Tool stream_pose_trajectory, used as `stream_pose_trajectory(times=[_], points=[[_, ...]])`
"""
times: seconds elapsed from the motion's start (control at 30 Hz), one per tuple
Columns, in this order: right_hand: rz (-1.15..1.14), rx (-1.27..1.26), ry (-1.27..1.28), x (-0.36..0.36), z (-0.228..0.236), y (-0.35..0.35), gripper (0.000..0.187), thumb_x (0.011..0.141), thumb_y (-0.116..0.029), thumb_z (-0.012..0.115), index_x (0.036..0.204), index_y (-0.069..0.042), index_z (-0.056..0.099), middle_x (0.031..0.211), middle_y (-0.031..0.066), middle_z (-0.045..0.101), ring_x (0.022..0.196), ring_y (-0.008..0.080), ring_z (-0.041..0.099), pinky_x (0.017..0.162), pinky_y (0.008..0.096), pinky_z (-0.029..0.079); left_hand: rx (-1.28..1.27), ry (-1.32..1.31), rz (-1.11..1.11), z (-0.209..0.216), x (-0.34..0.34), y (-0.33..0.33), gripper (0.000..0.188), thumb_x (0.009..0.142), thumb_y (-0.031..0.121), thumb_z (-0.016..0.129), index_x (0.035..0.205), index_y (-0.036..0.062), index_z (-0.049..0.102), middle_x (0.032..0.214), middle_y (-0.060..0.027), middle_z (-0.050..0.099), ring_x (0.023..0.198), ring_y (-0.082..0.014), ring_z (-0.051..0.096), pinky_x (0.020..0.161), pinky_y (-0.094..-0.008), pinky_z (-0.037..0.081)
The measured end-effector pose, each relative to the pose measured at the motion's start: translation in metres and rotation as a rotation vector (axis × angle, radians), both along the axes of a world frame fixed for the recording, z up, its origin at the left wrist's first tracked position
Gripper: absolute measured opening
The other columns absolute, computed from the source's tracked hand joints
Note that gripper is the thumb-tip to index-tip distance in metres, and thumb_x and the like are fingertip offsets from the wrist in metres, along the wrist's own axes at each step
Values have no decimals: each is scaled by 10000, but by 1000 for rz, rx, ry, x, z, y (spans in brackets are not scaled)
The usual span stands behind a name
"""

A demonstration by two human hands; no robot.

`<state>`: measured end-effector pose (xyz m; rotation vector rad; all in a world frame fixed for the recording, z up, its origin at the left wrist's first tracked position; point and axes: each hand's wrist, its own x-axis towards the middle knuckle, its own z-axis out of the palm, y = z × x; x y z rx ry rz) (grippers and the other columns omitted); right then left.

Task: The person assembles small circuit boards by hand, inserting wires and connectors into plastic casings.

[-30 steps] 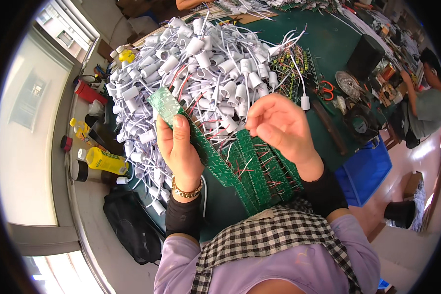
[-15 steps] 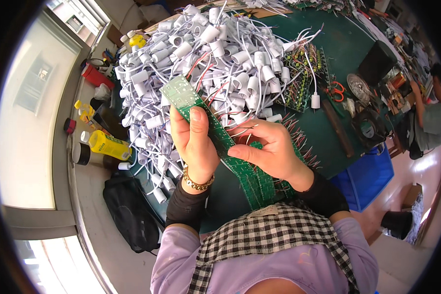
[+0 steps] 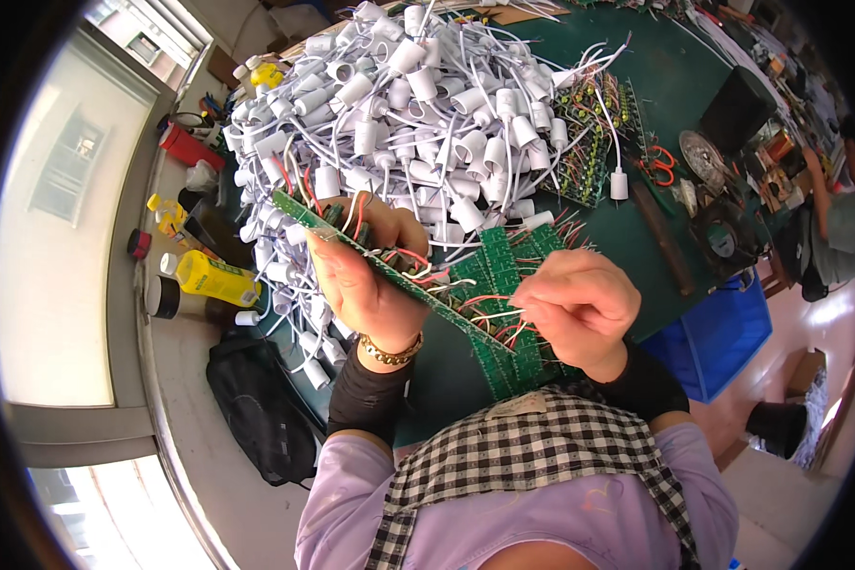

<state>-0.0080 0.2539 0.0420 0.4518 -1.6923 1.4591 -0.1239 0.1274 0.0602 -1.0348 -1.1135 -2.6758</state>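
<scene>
My left hand (image 3: 366,275) is closed around a long green circuit board strip (image 3: 427,300), which slants from upper left to lower right. Red and white wires (image 3: 410,258) stand up along its component side. At the lower right end of the strip, the fingertips of my right hand (image 3: 581,306) pinch a red and a white wire. Beneath the strip, more green circuit boards (image 3: 500,268) lie on the table. Beyond both hands rises a large heap of white lamp sockets (image 3: 408,123) with white cables.
Populated boards (image 3: 594,142) lie right of the heap, near orange-handled scissors (image 3: 657,166) and a dark bar (image 3: 663,237). A blue bin (image 3: 708,342) is at the right. Yellow bottles (image 3: 214,277) and a black bag (image 3: 256,408) sit at the left. Another person (image 3: 841,223) is at far right.
The strip has been tilted so its wired side shows, and its upper end has moved left and down. My right hand has moved right and down to wires at the lower end.
</scene>
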Motion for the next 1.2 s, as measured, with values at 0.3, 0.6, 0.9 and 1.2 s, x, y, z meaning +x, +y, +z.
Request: stream_pose_trajectory(times=[0.3, 0.6, 0.9, 1.2], points=[[505, -442, -521, -22, 27, -2, 152, 862, -55, 588, 985, 33, 584, 827, 45, 600, 738, 71, 559, 678, 220, 469, 248, -23, -444, 1, -18, 8, 250, 854, 297, 600, 910, 99, 457, 668, 11, 382, 699, -146, 399, 899, -415, 347], [456, -112, -652, -33, 28, -13, 185, 852, -22, 576, 1017, 53, 612, 844, 62, 629, 731, 80, 588, 637, 227, 484, 131, 84, -317, -6, -29, 12, 360, 940, 438, 392, 863, 86, 402, 610, -9, 351, 631, -170, 370, 860, -416, 355], [196, 145, -430, -31, 21, -17, 143, 767, -7, 638, 904, 32, 639, 798, 104, 626, 679, 179, 608, 618, 270, 478, 130, 141, -496, -13, -36, 5, 300, 842, 331, 609, 905, 89, 444, 604, 6, 382, 433, -115, 369, 698, -369, 389], [-77, 162, -188, -38, 15, -29, 155, 734, -49, 664, 883, -22, 629, 785, 97, 603, 681, 246, 600, 598, 319, 470, 49, 227, -489, -12, -37, 5, 339, 888, 427, 480, 855, 96, 414, 586, -6, 369, 479, -131, 340, 583, -339, 338]])
